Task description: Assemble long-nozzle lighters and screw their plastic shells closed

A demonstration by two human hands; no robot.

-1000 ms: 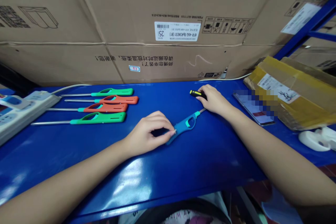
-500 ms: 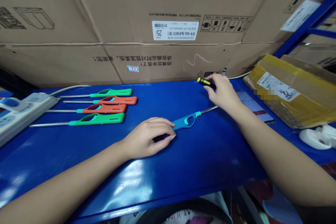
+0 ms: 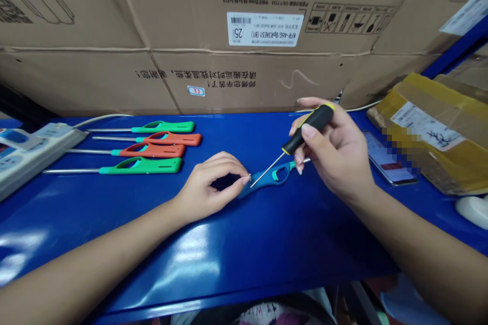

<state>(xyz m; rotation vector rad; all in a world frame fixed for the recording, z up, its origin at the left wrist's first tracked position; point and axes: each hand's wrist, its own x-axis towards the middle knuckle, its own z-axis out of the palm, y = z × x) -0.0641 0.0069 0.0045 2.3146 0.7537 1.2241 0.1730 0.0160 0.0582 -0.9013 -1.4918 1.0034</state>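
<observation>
In the middle of the blue tabletop lies a blue gas lighter (image 3: 262, 181), its metal tube pointing right. My left hand (image 3: 215, 183) is at the lighter's handle end, thumb and forefinger pinched on a tiny metallic piece (image 3: 249, 177) that looks like a screw. My right hand (image 3: 339, 147) grips a screwdriver (image 3: 314, 124) with a black and yellow handle. Its shaft slants down to the left, and the tip is over the lighter's handle, close to my left fingertips; whether it touches cannot be made out. The right fingers partly cover the lighter's tube.
Several green and orange lighters (image 3: 152, 150) lie in a row at the left, beside a white power strip (image 3: 46, 144). A large cardboard box (image 3: 198, 25) stands behind the table. On the right are a phone (image 3: 391, 160), a yellow-taped parcel (image 3: 430, 147) and a white object (image 3: 473, 210).
My right hand has turned the screwdriver and brought its tip down-left to the lighter's handle. My left hand's pinched fingertips have risen slightly. The view has shifted a little.
</observation>
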